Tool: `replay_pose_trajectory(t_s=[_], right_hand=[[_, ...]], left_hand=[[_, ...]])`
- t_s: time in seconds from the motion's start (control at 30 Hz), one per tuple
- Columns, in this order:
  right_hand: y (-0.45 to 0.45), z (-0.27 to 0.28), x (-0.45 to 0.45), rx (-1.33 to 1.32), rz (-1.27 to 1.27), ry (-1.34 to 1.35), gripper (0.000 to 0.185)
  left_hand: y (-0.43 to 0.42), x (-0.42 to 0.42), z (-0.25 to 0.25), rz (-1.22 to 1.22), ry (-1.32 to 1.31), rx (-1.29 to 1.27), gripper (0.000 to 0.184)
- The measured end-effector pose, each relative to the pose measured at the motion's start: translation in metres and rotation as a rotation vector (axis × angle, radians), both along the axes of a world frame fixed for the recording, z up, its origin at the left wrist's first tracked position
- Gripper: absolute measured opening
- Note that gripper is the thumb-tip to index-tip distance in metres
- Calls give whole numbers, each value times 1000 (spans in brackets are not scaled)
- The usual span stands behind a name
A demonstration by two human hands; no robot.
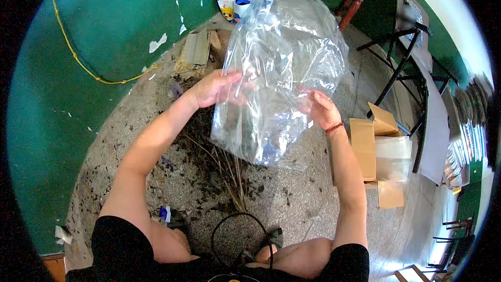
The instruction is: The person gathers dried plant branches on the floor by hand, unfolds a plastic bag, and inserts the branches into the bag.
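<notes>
A large clear plastic bag [282,42] is held up in front of me, crumpled and shiny, its upper part puffed out. My left hand [215,87] grips its left side, with the fingers partly seen through the film. My right hand [323,108], a red bracelet at the wrist, holds the right side, its thumb upward and some fingers behind the plastic. Below the bag a bundle of dried plant stems [232,177] lies on the floor, its far part hidden by the bag and my left forearm.
Dark crumbled plant bits litter the speckled floor [302,209]. At right stands an open cardboard box [364,149] with clear plastic at it, near a black-legged folding frame [396,62]. Ahead are a white-and-blue tote bag [227,2] and a wooden table leg [357,2]. Yellow rope [73,55] hangs left.
</notes>
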State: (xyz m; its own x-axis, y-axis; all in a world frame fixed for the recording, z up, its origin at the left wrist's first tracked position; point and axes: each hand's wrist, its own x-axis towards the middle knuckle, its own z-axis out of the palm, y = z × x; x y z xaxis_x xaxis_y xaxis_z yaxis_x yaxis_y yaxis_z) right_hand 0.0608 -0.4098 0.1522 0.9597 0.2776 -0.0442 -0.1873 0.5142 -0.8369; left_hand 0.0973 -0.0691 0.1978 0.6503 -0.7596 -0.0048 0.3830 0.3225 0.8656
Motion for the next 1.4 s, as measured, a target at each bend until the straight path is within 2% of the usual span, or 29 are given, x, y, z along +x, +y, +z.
replay_pose_trajectory(t_s=[0.03, 0.07, 0.13, 0.17, 0.27, 0.33, 0.4, 0.43, 0.5, 0.53, 0.6, 0.63, 0.67, 0.73, 0.77, 0.8, 0.87, 0.93, 1.0, 1.1, 1.2, 1.23, 1.3, 1.33, 1.4], right_hand=[[5, 7, -5, 64, 105, -29, 30], [12, 4, -9, 65, 101, -28, 30], [26, -4, -14, 117, 188, 84, 37], [33, -17, -11, 113, 240, 82, 42], [53, -22, -20, 9, 238, 158, 42], [68, -14, -26, 90, 266, 164, 40], [68, -19, -22, 171, 298, 170, 39], [62, -29, -13, 91, 174, 184, 39], [61, -18, -11, -55, -30, 207, 36], [59, -13, -13, -56, -31, 209, 36], [53, -4, -17, -216, -92, 35, 32], [49, 2, -22, -276, -88, 82, 30], [47, 2, -24, -276, -89, 87, 30], [42, 2, -27, -388, -58, 28, 23], [41, -2, -24, -357, -54, 1, 28], [39, -5, -23, -360, -52, 4, 28], [37, -4, -24, -287, -193, 59, 31], [21, -26, -14, -423, -252, 102, 30], [36, -4, -24, -209, -316, 82, 29], [30, -5, -23, -160, -283, 70, 24], [14, -12, -20, -175, -275, 14, 25], [4, -16, -18, -276, -257, -6, 22], [8, -2, -26, -386, -253, -26, 21], [11, 6, -30, -441, -251, -36, 20], [26, 36, -44, -498, -197, -156, 22]], left_hand=[[-3, -7, -3, -2, 2, -34, 44], [-3, -8, -9, -6, 3, -33, 44], [1, -7, -22, -275, 123, -183, 44], [0, -11, -24, -274, 154, -194, 44], [-2, -12, -33, -295, 175, -234, 40], [-2, -13, -34, -296, 204, -233, 39], [-3, -12, -33, -217, 286, -252, 39], [0, -10, -32, -215, 287, -252, 39], [6, -5, -24, -217, 69, -134, 43], [11, 1, -25, -218, 71, -136, 43], [17, 11, -22, 21, -109, 96, 50], [16, 14, -23, 159, -57, 112, 54], [16, 20, -24, 157, -52, 112, 54], [16, 31, -27, 233, 75, 243, 46], [10, 26, -27, 314, 51, 282, 37], [4, 22, -30, 315, 54, 280, 37], [-5, 17, -37, 485, 113, 267, 31], [-5, 19, -46, 475, 55, 238, 28], [-7, 19, -49, 435, 59, 101, 27], [-7, 21, -55, 346, 102, 13, 26], [-5, 20, -53, 382, 136, 116, 25], [-5, 20, -51, 383, 137, 116, 25], [-6, 18, -44, 564, -27, 531, 35], [-7, 15, -41, 563, -24, 530, 35], [-14, -1, -19, 880, -1145, 733, 69]])
